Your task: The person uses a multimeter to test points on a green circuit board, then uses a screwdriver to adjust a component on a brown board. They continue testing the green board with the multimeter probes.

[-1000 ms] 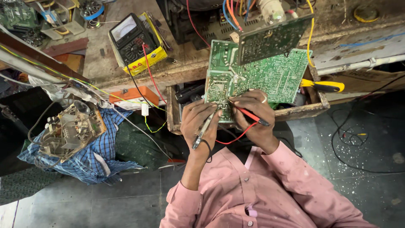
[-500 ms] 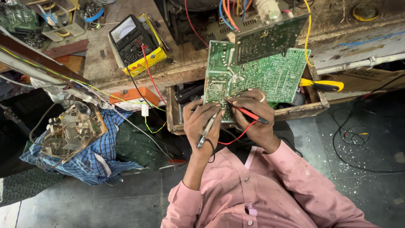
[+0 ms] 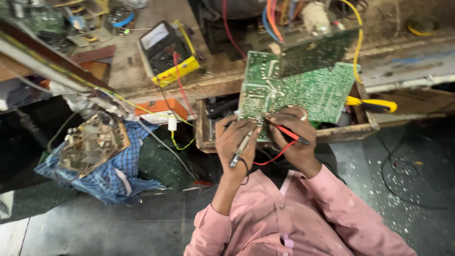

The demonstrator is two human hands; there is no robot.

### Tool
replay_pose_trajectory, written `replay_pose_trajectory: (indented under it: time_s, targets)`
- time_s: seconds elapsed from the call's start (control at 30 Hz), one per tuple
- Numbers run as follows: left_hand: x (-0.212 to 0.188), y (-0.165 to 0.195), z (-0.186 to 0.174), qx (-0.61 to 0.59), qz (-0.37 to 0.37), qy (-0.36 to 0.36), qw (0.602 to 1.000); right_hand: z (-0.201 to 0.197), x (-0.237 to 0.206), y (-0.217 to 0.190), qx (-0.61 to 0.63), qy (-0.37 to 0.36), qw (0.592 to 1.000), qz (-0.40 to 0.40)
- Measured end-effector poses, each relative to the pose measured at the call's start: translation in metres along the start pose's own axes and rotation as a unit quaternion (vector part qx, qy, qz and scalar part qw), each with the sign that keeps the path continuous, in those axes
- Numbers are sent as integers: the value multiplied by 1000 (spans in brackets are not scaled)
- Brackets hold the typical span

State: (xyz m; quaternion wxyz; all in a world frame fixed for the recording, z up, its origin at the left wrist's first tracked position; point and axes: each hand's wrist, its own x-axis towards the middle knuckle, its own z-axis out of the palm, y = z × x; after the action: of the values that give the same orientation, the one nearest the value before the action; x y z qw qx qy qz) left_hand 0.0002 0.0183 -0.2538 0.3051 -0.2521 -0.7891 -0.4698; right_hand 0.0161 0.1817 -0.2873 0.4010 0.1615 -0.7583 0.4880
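Note:
A green circuit board (image 3: 313, 92) leans tilted over an open wooden drawer (image 3: 353, 130) at the bench edge. My left hand (image 3: 234, 142) grips a black test probe (image 3: 241, 150), its tip at the board's lower left corner. My right hand (image 3: 296, 135), with a ring on one finger, holds a red test probe (image 3: 286, 132) whose tip rests on the same corner. Red and black leads run from the probes toward a black and yellow multimeter (image 3: 166, 52) lying on the bench at the upper left.
A second circuit board with coloured wires (image 3: 315, 45) stands behind the green one. Yellow-handled pliers (image 3: 372, 104) lie at the drawer's right. A bare chassis on a blue checked cloth (image 3: 92, 142) sits at the left. A loose cable trails over the dark floor (image 3: 407, 180).
Both hands stay on the board's lower left corner with the probes; their tips have shifted only slightly. The view has drifted a little.

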Motion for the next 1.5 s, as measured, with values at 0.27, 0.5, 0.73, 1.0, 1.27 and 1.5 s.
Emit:
replay_pose_trajectory:
  time_s: [0.27,0.5,0.73,1.0,1.27,1.5]
  targets:
    - [-1,-3,-2,-24,5,17,1000,4,-1,-2,20,-3,1000,18]
    - [-2,-7,-2,-34,23,27,999,6,0,-1,1,-2,1000,3]
    - [0,-6,-5,-45,24,14,999,4,0,-2,19,-7,1000,8]
    - [1,-5,-3,-28,28,16,999,3,0,1,21,-3,1000,4]
    - [-2,-8,0,-19,17,18,1000,3,-2,4,13,-5,1000,1]
    - [-3,-6,-1,-32,9,18,999,3,-2,1,19,-4,1000,3]
